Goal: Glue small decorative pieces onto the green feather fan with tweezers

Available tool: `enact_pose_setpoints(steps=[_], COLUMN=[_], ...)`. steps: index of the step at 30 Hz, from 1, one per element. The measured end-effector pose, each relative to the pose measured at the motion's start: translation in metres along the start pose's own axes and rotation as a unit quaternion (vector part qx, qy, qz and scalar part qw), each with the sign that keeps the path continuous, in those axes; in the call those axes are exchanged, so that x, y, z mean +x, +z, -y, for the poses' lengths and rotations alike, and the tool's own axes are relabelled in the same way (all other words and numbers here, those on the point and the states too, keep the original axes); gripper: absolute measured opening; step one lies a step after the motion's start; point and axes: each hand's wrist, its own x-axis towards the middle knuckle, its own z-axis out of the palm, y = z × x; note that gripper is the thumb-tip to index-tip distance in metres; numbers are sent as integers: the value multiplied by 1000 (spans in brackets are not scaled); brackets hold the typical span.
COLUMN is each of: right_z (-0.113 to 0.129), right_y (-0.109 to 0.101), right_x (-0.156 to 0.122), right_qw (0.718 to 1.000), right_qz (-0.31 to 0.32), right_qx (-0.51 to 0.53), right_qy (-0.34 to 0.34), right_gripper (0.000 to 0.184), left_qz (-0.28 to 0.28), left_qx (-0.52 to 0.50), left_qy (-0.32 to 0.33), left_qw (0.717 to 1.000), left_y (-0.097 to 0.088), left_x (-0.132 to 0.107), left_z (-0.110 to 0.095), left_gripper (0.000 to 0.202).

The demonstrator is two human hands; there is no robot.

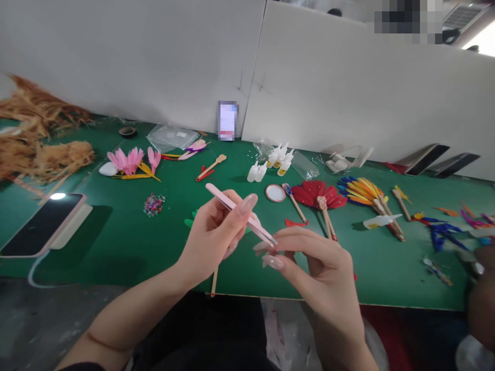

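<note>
My left hand (216, 232) is closed round pink tweezers (228, 203), whose tips point right and down to my right fingertips. My right hand (313, 263) pinches its fingers together at the tweezer tips; what it holds is too small to make out. A thin wooden stick (214, 282) shows below my left hand, over the front edge of the green table (116, 242). Both hands hover above the table's front middle.
On the table lie a red feather fan (315, 193), a blue-yellow feather fan (361, 190), pink feathers (129, 161), small glue bottles (270, 162), a round lid (275, 193), a bead pile (153, 204) and a phone (42, 224). Straw-coloured feathers (34, 139) lie far left. Another person's hand (481, 304) shows at the right edge.
</note>
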Motion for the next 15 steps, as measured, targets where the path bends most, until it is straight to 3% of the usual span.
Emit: enact_pose_setpoints(steps=[5,12,15], right_z=[8,9,5], right_y=[1,3,6], right_x=[3,1,-1], right_qw=[997,985,965], right_qz=[6,-9,-33], right_qx=[-74,-143,-209], right_qy=[-30,-93,-157], right_gripper=[2,10,11], left_qz=[-6,-15,-26], left_qx=[22,28,13], left_qy=[-29,-29,-21], left_qw=[999,999,999], left_y=[2,4,5], left_x=[-2,-4,-3], left_z=[-1,0,1], left_gripper=[41,41,40])
